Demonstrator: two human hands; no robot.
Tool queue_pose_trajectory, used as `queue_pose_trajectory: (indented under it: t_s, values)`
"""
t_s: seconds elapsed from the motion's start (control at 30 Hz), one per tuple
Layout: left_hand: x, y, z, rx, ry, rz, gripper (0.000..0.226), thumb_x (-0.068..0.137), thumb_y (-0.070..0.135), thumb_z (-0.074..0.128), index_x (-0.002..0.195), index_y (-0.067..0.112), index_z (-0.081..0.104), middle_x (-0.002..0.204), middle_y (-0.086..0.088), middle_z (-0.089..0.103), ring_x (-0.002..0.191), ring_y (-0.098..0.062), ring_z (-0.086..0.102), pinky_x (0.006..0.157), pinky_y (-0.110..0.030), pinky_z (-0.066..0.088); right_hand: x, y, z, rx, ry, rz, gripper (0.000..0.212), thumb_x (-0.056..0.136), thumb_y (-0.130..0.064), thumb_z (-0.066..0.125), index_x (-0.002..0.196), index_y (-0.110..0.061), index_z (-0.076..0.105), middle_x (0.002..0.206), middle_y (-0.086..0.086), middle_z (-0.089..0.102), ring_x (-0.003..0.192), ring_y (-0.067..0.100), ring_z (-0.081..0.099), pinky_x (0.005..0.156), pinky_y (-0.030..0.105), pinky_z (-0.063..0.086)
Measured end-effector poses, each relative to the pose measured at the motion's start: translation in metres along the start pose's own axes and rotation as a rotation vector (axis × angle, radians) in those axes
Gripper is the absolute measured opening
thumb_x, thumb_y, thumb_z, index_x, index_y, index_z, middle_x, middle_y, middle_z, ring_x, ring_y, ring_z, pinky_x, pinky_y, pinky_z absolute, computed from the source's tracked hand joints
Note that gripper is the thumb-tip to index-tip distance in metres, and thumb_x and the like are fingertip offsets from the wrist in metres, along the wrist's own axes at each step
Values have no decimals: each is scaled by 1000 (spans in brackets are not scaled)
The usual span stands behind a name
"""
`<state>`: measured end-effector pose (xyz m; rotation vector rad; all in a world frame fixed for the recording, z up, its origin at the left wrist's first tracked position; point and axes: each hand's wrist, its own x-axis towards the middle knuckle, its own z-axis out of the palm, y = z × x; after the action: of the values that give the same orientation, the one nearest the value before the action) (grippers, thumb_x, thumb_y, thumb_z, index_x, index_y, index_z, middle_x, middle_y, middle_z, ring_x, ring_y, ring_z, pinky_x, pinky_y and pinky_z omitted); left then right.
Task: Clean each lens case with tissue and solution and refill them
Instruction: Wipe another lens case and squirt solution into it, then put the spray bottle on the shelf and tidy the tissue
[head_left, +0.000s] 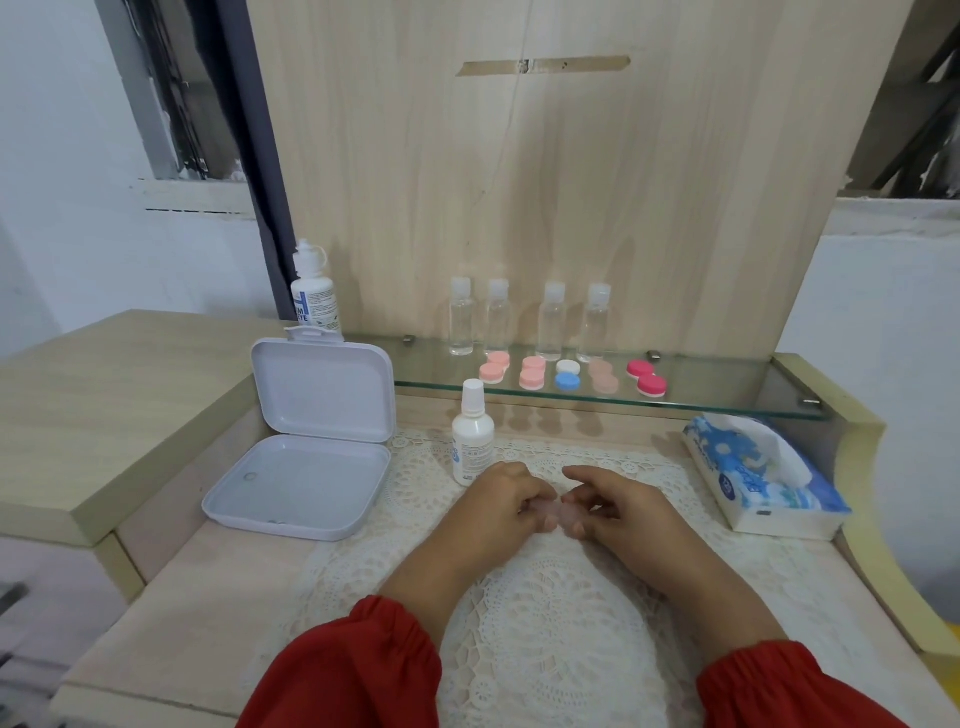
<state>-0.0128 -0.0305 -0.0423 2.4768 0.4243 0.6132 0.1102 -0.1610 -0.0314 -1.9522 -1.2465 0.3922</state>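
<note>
A pale pink lens case (555, 512) sits low over the lace mat (545, 597), held between both hands. My left hand (506, 501) grips its left end and my right hand (613, 501) grips its right end; my fingers hide most of it. A small white solution bottle (471, 434) stands upright just behind my left hand. Several more lens cases lie on the glass shelf (727, 387): two light pink ones (493, 367), a white and blue one (567, 374), a beige one (603, 377) and a magenta one (647, 377). A blue tissue pack (758, 475) lies to the right.
An open white plastic box (306, 441) stands at the left with small lenses in its base. A larger white bottle (313, 291) stands behind it. Several clear small bottles (527, 322) line the back of the shelf. A raised wooden ledge (104, 395) borders the left side.
</note>
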Motion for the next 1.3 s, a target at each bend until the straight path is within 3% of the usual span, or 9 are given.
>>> queue_pose_trajectory:
  t_s: [0.2, 0.3, 0.5, 0.63, 0.73, 1.03, 1.13, 1.3]
  values:
    - [-2, -4, 2, -50, 36, -15, 31, 85, 19, 69, 116, 19, 67, 91, 14, 51, 96, -4, 46, 85, -9, 33, -3, 1, 2, -17, 9, -13, 38, 91, -6, 59, 120, -31, 60, 98, -17, 65, 83, -10, 59, 74, 6, 46]
    - [-3, -5, 2, -121, 31, -64, 46, 82, 23, 72, 126, 25, 60, 103, 13, 55, 103, -4, 49, 93, -17, 38, -6, 1, 1, -30, 57, -25, 37, 92, -7, 57, 118, -34, 61, 106, -16, 63, 88, -7, 59, 76, 5, 43]
    - [-5, -7, 3, -137, 23, -109, 48, 86, 30, 68, 132, 27, 54, 108, 10, 56, 102, -4, 50, 95, -23, 43, -6, -6, -21, -7, 345, -56, 36, 90, -8, 61, 115, -33, 62, 109, -16, 58, 92, -3, 55, 77, 11, 42]
    - [-4, -6, 3, -127, 25, -105, 46, 89, 29, 66, 133, 27, 53, 108, 12, 56, 103, -4, 49, 97, -24, 43, 5, -13, -51, 23, 572, -44, 32, 88, -9, 65, 117, -23, 64, 103, -5, 59, 86, 3, 53, 76, 13, 42]
    - [-4, -6, 3, -117, 30, -99, 45, 90, 27, 64, 133, 26, 53, 109, 12, 56, 104, -4, 49, 97, -23, 42, 18, -16, -74, -12, 668, 2, 31, 89, -10, 63, 120, -15, 64, 109, 2, 60, 94, 13, 54, 85, 28, 45]
    - [-4, -6, 3, -111, 26, -106, 42, 91, 25, 64, 132, 24, 55, 110, 11, 56, 106, -4, 49, 96, -20, 41, 51, -9, -96, -83, 567, 196, 24, 88, -9, 64, 111, -3, 65, 115, 16, 65, 100, 23, 58, 79, 24, 37]
    - [-4, -6, 3, -114, 25, -101, 41, 91, 24, 63, 131, 23, 55, 109, 11, 56, 105, -4, 48, 95, -19, 41, 55, -8, -99, -113, 530, 213, 26, 88, -13, 66, 112, -5, 65, 117, 15, 64, 94, 18, 54, 77, 25, 38]
    - [-5, -4, 1, -52, 73, -24, 34, 93, 22, 60, 127, 21, 59, 105, 11, 58, 103, -5, 48, 93, -19, 41, 52, -14, -96, -354, 551, 108, 37, 86, -34, 69, 119, -20, 66, 119, 10, 59, 107, 27, 52, 83, 31, 38]
